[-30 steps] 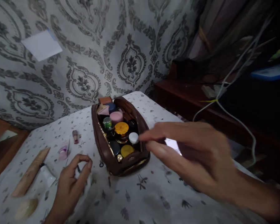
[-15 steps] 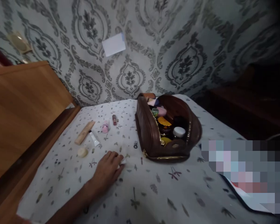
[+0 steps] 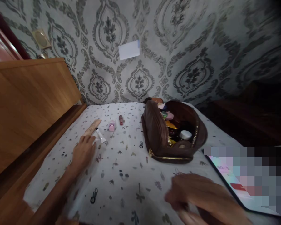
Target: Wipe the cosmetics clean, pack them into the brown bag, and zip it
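My left hand (image 3: 83, 150) reaches over the cloth beside the row of small cosmetics, its fingers curled down around something pale that I cannot make out. Close to its fingertips lie a flat beige packet (image 3: 93, 126) and a small white tube with a black cap (image 3: 100, 135). A pink-capped little bottle (image 3: 111, 126) and a dark reddish lipstick-like tube (image 3: 121, 120) lie farther right. My right hand (image 3: 194, 195) hovers low in front of the brown bag (image 3: 155, 134), blurred, with its fingers bent and partly hidden. Jars, one with a white lid (image 3: 185, 135), fill the unzipped bag.
A tablet-like device (image 3: 224, 178), partly pixelated, lies at the right. The patterned cloth (image 3: 121, 193) covers the surface. A wooden panel (image 3: 37, 93) rises on the left, and a papered wall (image 3: 140, 72) with a white card (image 3: 129, 50) stands behind.
My left hand has moved left, to the cosmetics; the round cream-coloured item there is now hidden. My right hand has come into view at the lower right. The view has shifted slightly.
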The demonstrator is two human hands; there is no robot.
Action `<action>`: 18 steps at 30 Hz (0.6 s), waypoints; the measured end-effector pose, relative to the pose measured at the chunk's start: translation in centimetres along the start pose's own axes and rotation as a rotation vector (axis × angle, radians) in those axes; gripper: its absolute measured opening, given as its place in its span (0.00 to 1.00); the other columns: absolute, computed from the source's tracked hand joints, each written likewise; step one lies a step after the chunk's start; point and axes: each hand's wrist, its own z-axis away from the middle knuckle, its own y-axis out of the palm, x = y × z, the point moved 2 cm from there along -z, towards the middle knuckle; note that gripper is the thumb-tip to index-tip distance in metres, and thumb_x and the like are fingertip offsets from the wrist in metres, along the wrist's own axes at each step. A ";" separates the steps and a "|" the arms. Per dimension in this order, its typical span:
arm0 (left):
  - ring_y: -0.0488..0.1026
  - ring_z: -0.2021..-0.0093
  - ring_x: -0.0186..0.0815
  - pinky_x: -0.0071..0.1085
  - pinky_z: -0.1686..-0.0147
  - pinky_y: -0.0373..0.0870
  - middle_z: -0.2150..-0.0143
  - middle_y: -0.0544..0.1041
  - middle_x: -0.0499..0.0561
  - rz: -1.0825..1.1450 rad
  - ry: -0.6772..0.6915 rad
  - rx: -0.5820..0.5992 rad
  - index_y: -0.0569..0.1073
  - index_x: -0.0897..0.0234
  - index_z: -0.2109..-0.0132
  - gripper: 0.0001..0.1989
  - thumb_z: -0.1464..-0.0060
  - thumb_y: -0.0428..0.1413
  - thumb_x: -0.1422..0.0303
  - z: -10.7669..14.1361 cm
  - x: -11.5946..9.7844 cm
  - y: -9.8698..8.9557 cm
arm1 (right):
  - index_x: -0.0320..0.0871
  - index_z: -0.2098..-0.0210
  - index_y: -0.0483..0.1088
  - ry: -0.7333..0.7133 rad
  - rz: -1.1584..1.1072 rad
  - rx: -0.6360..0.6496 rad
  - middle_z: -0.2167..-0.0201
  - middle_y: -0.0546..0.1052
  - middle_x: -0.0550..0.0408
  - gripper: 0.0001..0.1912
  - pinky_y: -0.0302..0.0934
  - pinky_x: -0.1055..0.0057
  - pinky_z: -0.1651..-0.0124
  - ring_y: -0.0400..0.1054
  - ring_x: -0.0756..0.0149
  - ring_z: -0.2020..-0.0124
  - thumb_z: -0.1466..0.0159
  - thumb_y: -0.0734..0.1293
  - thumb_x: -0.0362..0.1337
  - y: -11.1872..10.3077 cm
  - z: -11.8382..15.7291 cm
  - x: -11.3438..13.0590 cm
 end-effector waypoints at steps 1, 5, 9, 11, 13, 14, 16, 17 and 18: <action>0.68 0.45 0.51 0.42 0.57 0.73 0.47 0.75 0.60 -0.004 -0.012 0.036 0.72 0.64 0.49 0.16 0.34 0.43 0.65 0.4 0.7 0.5 | 0.46 0.75 0.70 0.038 -0.020 0.033 0.83 0.67 0.58 0.17 0.53 0.72 0.74 0.62 0.72 0.80 0.32 0.63 0.45 0.7 -0.9 0.2; 0.71 0.47 0.54 0.45 0.58 0.73 0.49 0.76 0.64 0.029 -0.066 0.061 0.71 0.67 0.48 0.20 0.35 0.41 0.61 1.5 2.1 2.5 | 0.42 0.83 0.57 0.252 -0.192 0.141 0.86 0.57 0.63 0.25 0.46 0.75 0.77 0.54 0.76 0.82 0.31 0.60 0.45 4.5 -2.7 -1.0; 0.77 0.59 0.45 0.36 0.64 0.73 0.57 0.78 0.56 0.336 0.025 -0.018 0.71 0.63 0.54 0.18 0.35 0.42 0.57 1.3 0.5 1.6 | 0.41 0.76 0.66 0.514 -0.495 0.253 0.82 0.64 0.62 0.23 0.51 0.77 0.77 0.58 0.76 0.81 0.36 0.64 0.53 8.2 -2.3 -3.5; 0.77 0.64 0.38 0.29 0.66 0.72 0.62 0.77 0.50 0.550 0.174 -0.109 0.70 0.60 0.56 0.15 0.35 0.45 0.57 1.3 -1.9 -0.3 | 0.39 0.66 0.72 0.639 -0.683 0.255 0.75 0.71 0.58 0.27 0.54 0.78 0.78 0.62 0.75 0.80 0.40 0.66 0.61 9.8 -2.0 -4.5; 0.75 0.68 0.34 0.26 0.68 0.70 0.67 0.75 0.47 0.673 0.322 -0.216 0.69 0.59 0.58 0.10 0.35 0.48 0.60 1.5 -5.0 -2.4 | 0.40 0.56 0.73 0.678 -0.893 0.168 0.69 0.74 0.56 0.34 0.58 0.78 0.76 0.67 0.73 0.76 0.45 0.68 0.65 11.1 -1.8 -5.3; 0.74 0.68 0.34 0.25 0.67 0.70 0.67 0.74 0.47 0.710 0.393 -0.261 0.69 0.60 0.58 0.08 0.35 0.48 0.62 1.7 -6.6 -3.3 | 0.41 0.54 0.73 0.678 -0.995 0.103 0.67 0.74 0.55 0.36 0.60 0.77 0.74 0.68 0.73 0.75 0.46 0.69 0.65 11.7 -1.8 -5.6; 0.73 0.68 0.33 0.25 0.67 0.70 0.67 0.73 0.48 0.744 0.514 -0.344 0.68 0.60 0.59 0.06 0.35 0.48 0.66 2.1 -9.6 -4.6 | 0.39 0.60 0.74 0.647 -1.165 0.027 0.71 0.73 0.56 0.35 0.63 0.76 0.73 0.67 0.73 0.76 0.48 0.71 0.65 12.5 -1.8 -6.2; 0.73 0.67 0.34 0.25 0.66 0.70 0.66 0.73 0.48 0.743 0.552 -0.388 0.68 0.61 0.58 0.06 0.35 0.47 0.68 2.2 -10.8 -5.0 | 0.38 0.64 0.74 0.637 -1.224 -0.002 0.74 0.72 0.57 0.34 0.63 0.76 0.74 0.66 0.74 0.78 0.48 0.71 0.65 12.6 -1.7 -6.5; 0.73 0.67 0.34 0.25 0.66 0.70 0.66 0.73 0.49 0.741 0.573 -0.423 0.68 0.61 0.58 0.05 0.35 0.47 0.69 2.2 -11.8 -5.2 | 0.38 0.67 0.73 0.630 -1.265 -0.018 0.76 0.72 0.58 0.33 0.62 0.77 0.75 0.65 0.74 0.79 0.49 0.71 0.65 12.7 -1.7 -6.8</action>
